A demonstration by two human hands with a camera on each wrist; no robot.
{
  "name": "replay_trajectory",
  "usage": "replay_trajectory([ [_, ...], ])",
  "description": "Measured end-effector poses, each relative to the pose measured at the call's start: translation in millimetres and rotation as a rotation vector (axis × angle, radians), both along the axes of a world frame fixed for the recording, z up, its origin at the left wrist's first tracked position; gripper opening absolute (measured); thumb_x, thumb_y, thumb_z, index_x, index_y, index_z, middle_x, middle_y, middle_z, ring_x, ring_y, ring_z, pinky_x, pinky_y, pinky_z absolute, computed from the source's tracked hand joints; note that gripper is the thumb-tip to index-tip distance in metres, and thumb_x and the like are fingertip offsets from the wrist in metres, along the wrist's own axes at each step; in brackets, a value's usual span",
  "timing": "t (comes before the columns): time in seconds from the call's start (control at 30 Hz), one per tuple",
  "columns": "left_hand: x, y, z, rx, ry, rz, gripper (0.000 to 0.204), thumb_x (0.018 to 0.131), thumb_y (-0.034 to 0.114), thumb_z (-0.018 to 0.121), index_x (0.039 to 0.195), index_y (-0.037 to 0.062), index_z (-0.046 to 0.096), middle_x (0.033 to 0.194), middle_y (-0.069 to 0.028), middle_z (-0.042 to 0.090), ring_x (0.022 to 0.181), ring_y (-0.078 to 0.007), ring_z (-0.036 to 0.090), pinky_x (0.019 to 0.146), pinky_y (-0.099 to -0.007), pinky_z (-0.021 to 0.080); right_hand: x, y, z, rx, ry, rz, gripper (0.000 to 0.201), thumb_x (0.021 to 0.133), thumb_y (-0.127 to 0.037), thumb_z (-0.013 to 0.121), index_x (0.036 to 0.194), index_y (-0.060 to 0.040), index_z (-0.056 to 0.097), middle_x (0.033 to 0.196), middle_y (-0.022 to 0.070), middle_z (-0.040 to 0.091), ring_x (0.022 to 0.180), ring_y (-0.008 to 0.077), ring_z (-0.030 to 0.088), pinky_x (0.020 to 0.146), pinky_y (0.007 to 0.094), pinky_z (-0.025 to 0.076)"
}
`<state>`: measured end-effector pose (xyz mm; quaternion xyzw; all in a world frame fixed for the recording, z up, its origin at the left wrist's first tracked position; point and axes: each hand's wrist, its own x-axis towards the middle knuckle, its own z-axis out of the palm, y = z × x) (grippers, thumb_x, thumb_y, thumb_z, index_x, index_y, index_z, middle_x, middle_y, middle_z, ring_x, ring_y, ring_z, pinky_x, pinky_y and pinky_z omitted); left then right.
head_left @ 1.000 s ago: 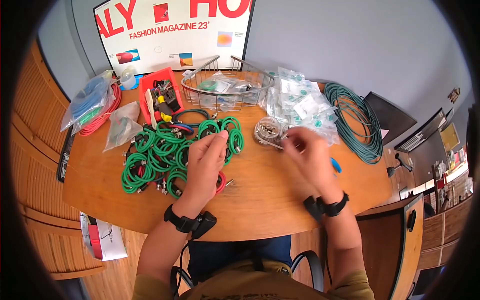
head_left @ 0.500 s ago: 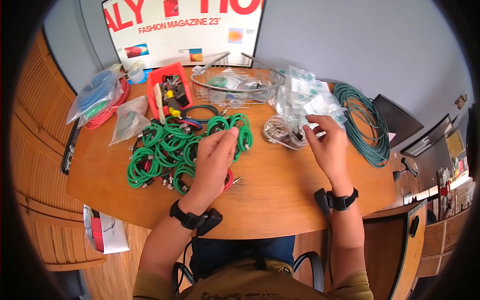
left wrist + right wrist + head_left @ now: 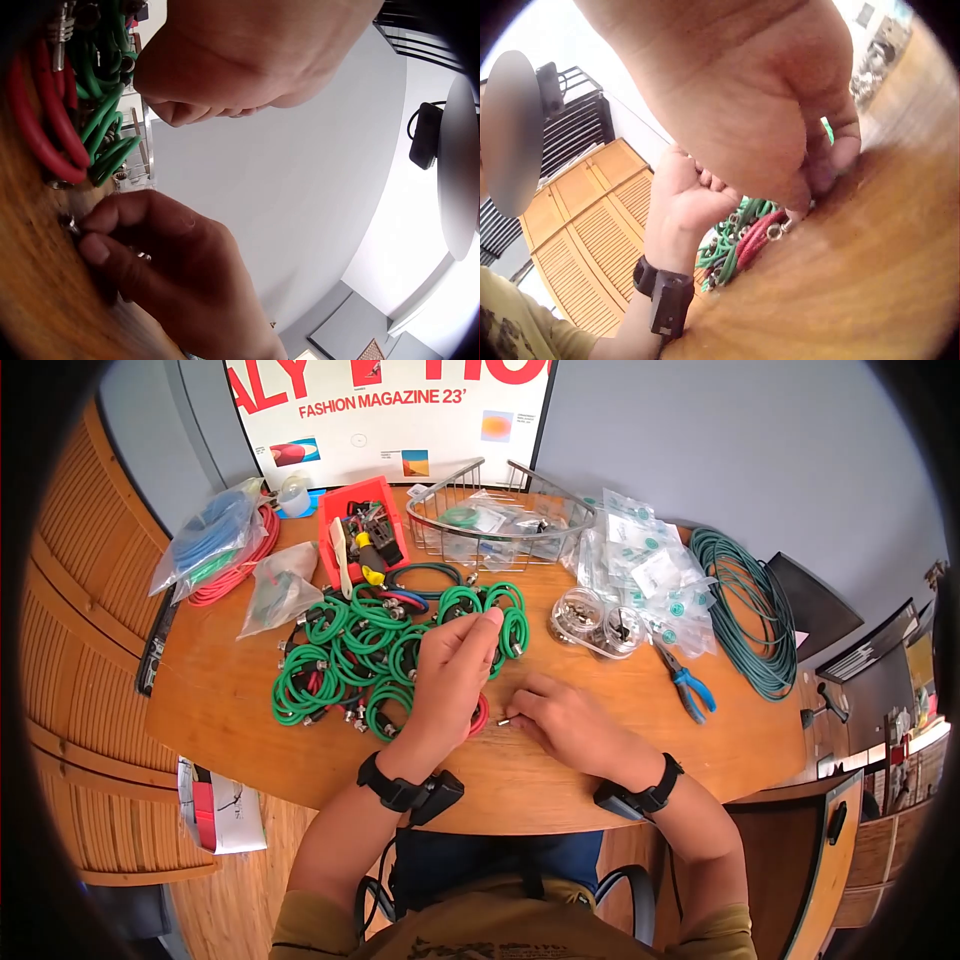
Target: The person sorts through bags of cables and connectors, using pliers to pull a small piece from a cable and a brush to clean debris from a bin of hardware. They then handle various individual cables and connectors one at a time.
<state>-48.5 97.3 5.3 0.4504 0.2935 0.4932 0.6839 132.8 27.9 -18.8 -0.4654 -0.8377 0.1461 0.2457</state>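
Note:
My right hand (image 3: 570, 728) pinches a small silver metal connector (image 3: 503, 722) low over the wooden table, beside a red cable coil (image 3: 481, 712). Thumb and forefinger meet at that connector (image 3: 70, 223) in the left wrist view. Raised in front of the heap of green coiled cables (image 3: 345, 645), my left hand (image 3: 450, 675) has its fingers curled and its thumb against the forefinger. Nothing shows sticking out of it; the inside of its grasp is hidden.
Clear round tubs (image 3: 577, 617) of metal parts stand at centre right, with blue-handled pliers (image 3: 690, 695) nearby. Behind are plastic bags (image 3: 650, 560), a wire basket (image 3: 500, 550) and a red bin (image 3: 385, 500) of tools. A dark green cable coil (image 3: 745, 615) lies far right.
My right hand has moved from the tubs leftward and toward me, down to the small connector by the red cable. The pliers have come into full view. My left hand keeps its pose.

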Motion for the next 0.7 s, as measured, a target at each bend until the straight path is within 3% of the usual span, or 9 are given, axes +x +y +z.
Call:
replay_trajectory([
  [0.13, 1, 0, 1, -0.014, -0.015, -0.003, 0.041, 0.108, 0.025, 0.061, 0.071, 0.0142, 0.046, 0.061, 0.0104, 0.032, 0.05, -0.0017, 0.022, 0.047, -0.0269, 0.014, 28, -11, 26, -0.005, 0.081, -0.193, 0.009, 0.095, -0.008, 0.072, 0.101, -0.0018, 0.068, 0.095, 0.0152, 0.071, 0.088, 0.0406, 0.07, 0.074, 0.0479, 0.056],
  [0.2, 0, 1, 2, -0.011, -0.008, 0.002, 0.042, 0.108, 0.026, 0.062, 0.071, 0.0144, 0.045, 0.062, 0.0102, 0.031, 0.05, -0.0018, 0.022, 0.047, -0.0266, 0.014, 45, -11, 51, 0.129, 0.188, -0.462, 0.005, 0.095, -0.003, 0.07, 0.099, -0.0009, 0.069, 0.088, 0.0144, 0.072, 0.079, 0.0354, 0.071, 0.068, 0.0428, 0.055],
  [0.23, 0, 0, 2, -0.01, -0.009, -0.003, 0.042, 0.108, 0.026, 0.062, 0.071, 0.0144, 0.045, 0.062, 0.0102, 0.031, 0.05, -0.0018, 0.022, 0.047, -0.0266, 0.014, 53, -10, 56, 0.131, 0.187, -0.467, 0.005, 0.095, -0.003, 0.07, 0.099, -0.0009, 0.069, 0.088, 0.0144, 0.072, 0.079, 0.0354, 0.071, 0.068, 0.0428, 0.055],
  [0.3, 0, 0, 2, -0.032, 0.006, -0.006, 0.042, 0.108, 0.026, 0.062, 0.071, 0.0147, 0.045, 0.062, 0.0101, 0.031, 0.05, -0.0019, 0.023, 0.047, -0.0266, 0.014, 70, -8, 65, 0.19, 0.294, -0.695, 0.006, 0.094, 0.0, 0.07, 0.099, -0.0002, 0.07, 0.092, 0.0151, 0.074, 0.076, 0.0293, 0.071, 0.067, 0.0383, 0.055],
  [0.43, -5, 4, 3, -0.072, 0.028, 0.006, 0.042, 0.108, 0.026, 0.061, 0.071, 0.0151, 0.044, 0.061, 0.0097, 0.031, 0.05, -0.0026, 0.023, 0.047, -0.0268, 0.015, 91, -1, 51, 0.195, 0.235, -0.672, 0.009, 0.093, -0.002, 0.074, 0.102, 0.0003, 0.072, 0.094, 0.0148, 0.075, 0.073, 0.0259, 0.07, 0.064, 0.0358, 0.054],
  [0.57, -12, 13, 4, -0.154, -0.144, -0.008, 0.041, 0.11, 0.028, 0.058, 0.073, 0.015, 0.045, 0.059, 0.0086, 0.031, 0.048, -0.0043, 0.025, 0.046, -0.0258, 0.018, 91, -3, 37, 0.241, 0.152, -0.643, 0.015, 0.092, -0.004, 0.076, 0.106, 0.0014, 0.074, 0.1, 0.0146, 0.075, 0.074, 0.0265, 0.07, 0.063, 0.036, 0.055],
  [0.63, -13, 15, 5, -0.22, -0.248, -0.011, 0.041, 0.11, 0.028, 0.057, 0.073, 0.0149, 0.045, 0.058, 0.0083, 0.029, 0.048, -0.0049, 0.025, 0.046, -0.0252, 0.02, 91, -6, 41, 0.086, 0.23, -0.651, 0.03, 0.09, -0.01, 0.08, 0.117, 0.0004, 0.072, 0.116, 0.018, 0.072, 0.095, 0.0324, 0.07, 0.079, 0.0408, 0.058],
  [0.67, -13, 16, 5, -0.217, -0.248, -0.024, 0.041, 0.11, 0.028, 0.057, 0.073, 0.0149, 0.045, 0.058, 0.0083, 0.029, 0.048, -0.0049, 0.025, 0.046, -0.0252, 0.02, 92, -7, 38, 0.092, 0.23, -0.663, 0.03, 0.09, -0.01, 0.08, 0.117, 0.0004, 0.072, 0.116, 0.018, 0.072, 0.095, 0.0324, 0.07, 0.079, 0.0408, 0.058],
  [0.7, -13, 16, 3, -0.229, -0.253, -0.025, 0.041, 0.111, 0.028, 0.056, 0.073, 0.015, 0.045, 0.058, 0.0082, 0.029, 0.048, -0.0052, 0.025, 0.046, -0.0251, 0.02, 93, -6, 33, 0.172, 0.144, -0.613, 0.04, 0.088, -0.013, 0.083, 0.123, 0.0008, 0.069, 0.123, 0.0194, 0.069, 0.105, 0.0355, 0.067, 0.088, 0.0432, 0.056],
])
